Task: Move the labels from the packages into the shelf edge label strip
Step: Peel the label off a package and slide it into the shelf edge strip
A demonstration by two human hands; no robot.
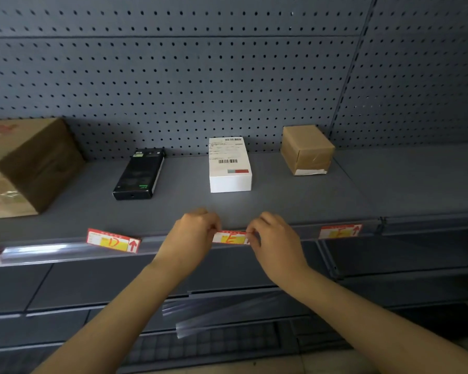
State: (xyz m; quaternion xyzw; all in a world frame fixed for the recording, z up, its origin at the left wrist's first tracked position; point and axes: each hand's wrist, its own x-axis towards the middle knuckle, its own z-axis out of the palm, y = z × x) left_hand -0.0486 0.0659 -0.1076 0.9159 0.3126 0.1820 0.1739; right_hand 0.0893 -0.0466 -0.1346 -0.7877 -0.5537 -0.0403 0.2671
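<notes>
Both hands, left hand (pixel 197 230) and right hand (pixel 270 233), pinch the ends of the "E" label (pixel 229 237) at the label strip (pixel 52 251); it looks light and bendy, best held by its ends.

Hands (pixel 195 230) (pixel 274 236) — label (pixel 229 237) — strip (pixel 43 251)

My one head view looks forward and down, close over the shelf's front edge (pixel 281 211) toward the pegboard (pixel 200 76).
</notes>
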